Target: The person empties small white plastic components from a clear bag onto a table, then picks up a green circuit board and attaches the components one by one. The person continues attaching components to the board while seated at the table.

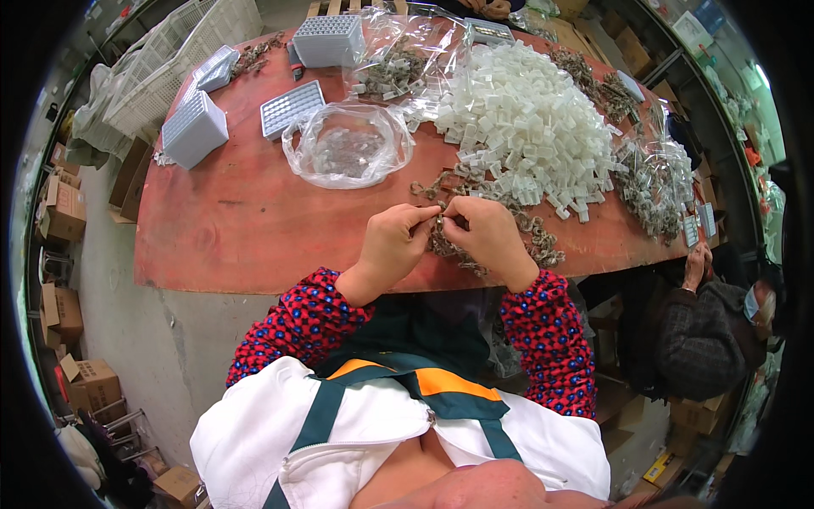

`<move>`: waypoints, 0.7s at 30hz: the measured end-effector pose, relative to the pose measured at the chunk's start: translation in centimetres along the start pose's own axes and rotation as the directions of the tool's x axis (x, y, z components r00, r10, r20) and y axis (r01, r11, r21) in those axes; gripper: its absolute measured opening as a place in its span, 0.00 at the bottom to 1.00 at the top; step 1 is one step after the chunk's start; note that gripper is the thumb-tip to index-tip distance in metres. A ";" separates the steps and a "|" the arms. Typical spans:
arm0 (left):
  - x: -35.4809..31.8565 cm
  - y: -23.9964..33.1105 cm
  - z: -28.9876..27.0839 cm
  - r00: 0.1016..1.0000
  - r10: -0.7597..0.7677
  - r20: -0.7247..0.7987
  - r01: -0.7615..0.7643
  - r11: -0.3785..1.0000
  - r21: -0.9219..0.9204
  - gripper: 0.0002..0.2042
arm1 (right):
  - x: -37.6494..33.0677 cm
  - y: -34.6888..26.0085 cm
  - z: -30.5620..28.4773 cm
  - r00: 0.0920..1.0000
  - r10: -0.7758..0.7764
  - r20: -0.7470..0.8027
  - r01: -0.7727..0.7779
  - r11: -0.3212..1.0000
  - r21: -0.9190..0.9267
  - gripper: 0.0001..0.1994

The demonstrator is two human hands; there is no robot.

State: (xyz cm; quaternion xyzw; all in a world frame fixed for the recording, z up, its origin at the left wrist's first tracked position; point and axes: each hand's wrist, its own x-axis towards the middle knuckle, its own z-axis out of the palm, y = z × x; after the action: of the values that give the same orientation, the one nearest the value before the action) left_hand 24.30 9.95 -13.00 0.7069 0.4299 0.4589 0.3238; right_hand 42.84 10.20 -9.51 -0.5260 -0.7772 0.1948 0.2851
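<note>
Above the near edge of the red table (254, 229), my left hand (388, 248) and my right hand (492, 239) meet fingertip to fingertip. Both are closed in a pinch around a small brownish-grey part (440, 218), mostly hidden by the fingers. A loose pile of similar small, curled brownish parts (539, 242) lies under and beside my right hand. Just beyond it rises a large heap of translucent white plastic pieces (530, 119). Beyond my left hand sits an open clear plastic bag (348, 153) with small pieces inside.
Pale grey perforated trays (292, 108) and stacked tray blocks (195, 130) stand at the far left. Clear bags of brownish parts (392, 72) lie at the back. White plastic crates (174, 72) flank the table. To the right, a co-worker's hand (697, 265) is near small trays.
</note>
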 end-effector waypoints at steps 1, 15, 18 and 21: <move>0.0 0.1 0.1 1.000 0.003 -0.011 -0.003 1.000 0.006 0.10 | 0.1 -0.1 0.2 1.000 0.000 -0.004 0.000 1.000 0.005 0.06; -4.6 3.4 -12.4 0.947 -0.219 0.235 0.109 0.908 0.405 0.09 | 1.9 1.1 -2.2 0.985 -0.061 -0.164 0.017 0.966 -0.260 0.07; -6.9 4.8 -16.6 0.834 -0.436 0.340 0.111 0.734 0.670 0.09 | 1.2 2.4 -3.7 0.989 -0.046 -0.142 0.000 0.952 -0.306 0.07; -7.5 5.2 -18.6 0.710 -0.651 0.269 0.202 0.554 0.808 0.09 | -0.9 3.3 -4.1 1.000 -0.022 -0.004 0.020 0.960 -0.280 0.08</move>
State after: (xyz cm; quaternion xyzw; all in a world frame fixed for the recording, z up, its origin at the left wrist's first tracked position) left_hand 7.10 2.18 -4.43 0.7387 0.6303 -0.0703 0.2283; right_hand 48.08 10.61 -8.62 -0.5534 -0.8015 0.0782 0.2127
